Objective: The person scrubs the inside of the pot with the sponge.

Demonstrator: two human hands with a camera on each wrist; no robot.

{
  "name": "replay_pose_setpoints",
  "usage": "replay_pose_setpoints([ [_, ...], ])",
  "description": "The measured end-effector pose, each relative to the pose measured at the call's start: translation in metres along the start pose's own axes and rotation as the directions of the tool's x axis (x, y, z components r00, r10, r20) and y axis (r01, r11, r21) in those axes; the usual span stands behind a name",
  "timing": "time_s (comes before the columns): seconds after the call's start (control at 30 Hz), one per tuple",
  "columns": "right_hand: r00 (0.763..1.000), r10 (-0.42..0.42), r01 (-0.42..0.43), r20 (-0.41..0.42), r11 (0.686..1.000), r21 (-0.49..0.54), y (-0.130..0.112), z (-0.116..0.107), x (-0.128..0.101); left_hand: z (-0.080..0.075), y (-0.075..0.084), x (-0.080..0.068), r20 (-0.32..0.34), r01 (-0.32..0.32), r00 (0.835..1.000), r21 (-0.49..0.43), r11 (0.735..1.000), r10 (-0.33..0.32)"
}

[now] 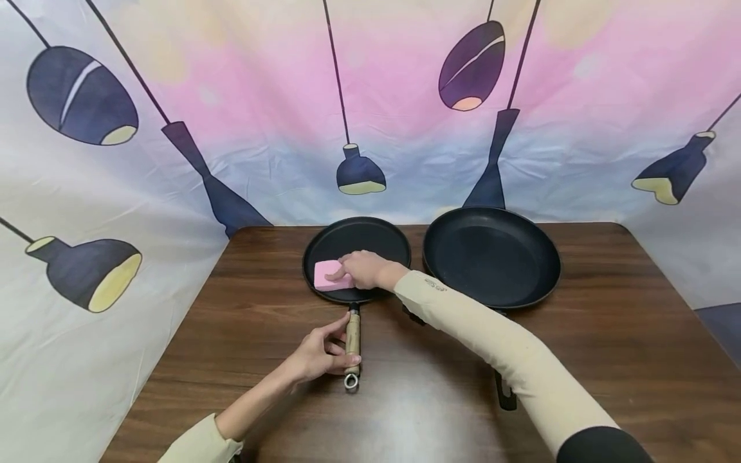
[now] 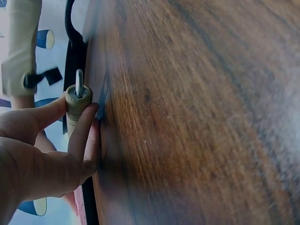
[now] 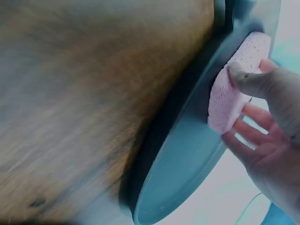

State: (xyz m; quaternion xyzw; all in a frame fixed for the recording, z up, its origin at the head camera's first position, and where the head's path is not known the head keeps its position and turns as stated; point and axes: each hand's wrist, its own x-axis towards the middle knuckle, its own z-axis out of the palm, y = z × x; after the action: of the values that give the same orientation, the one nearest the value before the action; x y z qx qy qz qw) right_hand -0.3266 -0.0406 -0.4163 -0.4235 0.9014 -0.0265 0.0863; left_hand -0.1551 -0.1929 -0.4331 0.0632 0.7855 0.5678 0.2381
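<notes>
A small flat black pan (image 1: 370, 241) lies on the brown table (image 1: 260, 334), its wooden handle (image 1: 352, 341) pointing toward me. My left hand (image 1: 321, 352) grips that handle (image 2: 75, 105) near its metal ring. A pink sponge (image 1: 329, 274) sits on the pan's near left part. My right hand (image 1: 361, 269) holds the sponge (image 3: 232, 89) with thumb and fingers curled round it and presses it on the pan's surface (image 3: 187, 154).
A larger, deeper black frying pan (image 1: 492, 257) stands right of the small one, its dark handle (image 1: 505, 389) partly hidden under my right forearm. A printed cloth backdrop (image 1: 173, 96) rises behind and beside the table.
</notes>
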Motion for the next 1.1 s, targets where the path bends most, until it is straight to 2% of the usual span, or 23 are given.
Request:
replay_pose_setpoints([
  [0.1, 0.999, -0.035, 0.036, 0.013, 0.997, -0.066, -0.007, -0.003, -0.015, 0.000, 0.001, 0.002, 0.004, -0.007, 1.000, 0.004, 1.000, 0.007],
  [0.2, 0.998, -0.054, 0.057, 0.032, 0.991, -0.120, -0.012, -0.005, -0.021, -0.004, 0.001, 0.002, -0.002, 0.001, 1.000, 0.019, 1.000, -0.001],
  [0.3, 0.998, -0.042, 0.046, 0.043, 0.995, -0.089, -0.012, -0.005, -0.024, -0.005, 0.000, 0.002, -0.006, 0.005, 1.000, 0.019, 1.000, -0.004],
  [0.37, 0.999, -0.022, 0.023, 0.042, 1.000, -0.018, -0.010, -0.005, -0.022, -0.004, 0.000, 0.002, -0.007, 0.001, 1.000, 0.023, 1.000, -0.001],
  [0.5, 0.999, 0.037, -0.040, 0.034, 0.993, 0.108, -0.001, -0.008, -0.010, -0.002, 0.000, 0.001, -0.009, -0.013, 1.000, 0.042, 0.999, 0.014],
  [0.63, 0.993, 0.120, -0.117, -0.004, 0.979, 0.170, 0.016, -0.008, 0.010, 0.001, -0.001, -0.001, -0.015, -0.037, 0.999, 0.089, 0.995, 0.039],
  [0.73, 0.975, 0.213, -0.203, -0.054, 0.966, 0.159, 0.031, -0.002, 0.023, 0.005, -0.003, -0.004, -0.011, -0.052, 0.998, 0.102, 0.993, 0.054],
  [0.87, 0.948, 0.311, -0.302, -0.070, 0.946, 0.120, 0.046, 0.006, 0.033, 0.007, -0.005, -0.006, 0.007, -0.066, 0.998, 0.096, 0.993, 0.066],
  [0.97, 0.950, 0.303, -0.298, -0.074, 0.952, 0.069, 0.051, 0.003, 0.037, 0.005, -0.005, -0.005, 0.006, -0.087, 0.996, 0.104, 0.991, 0.087],
  [1.1, 0.971, 0.227, -0.224, -0.070, 0.974, 0.045, 0.052, -0.006, 0.039, -0.001, -0.003, -0.003, -0.011, -0.104, 0.994, 0.127, 0.986, 0.107],
])
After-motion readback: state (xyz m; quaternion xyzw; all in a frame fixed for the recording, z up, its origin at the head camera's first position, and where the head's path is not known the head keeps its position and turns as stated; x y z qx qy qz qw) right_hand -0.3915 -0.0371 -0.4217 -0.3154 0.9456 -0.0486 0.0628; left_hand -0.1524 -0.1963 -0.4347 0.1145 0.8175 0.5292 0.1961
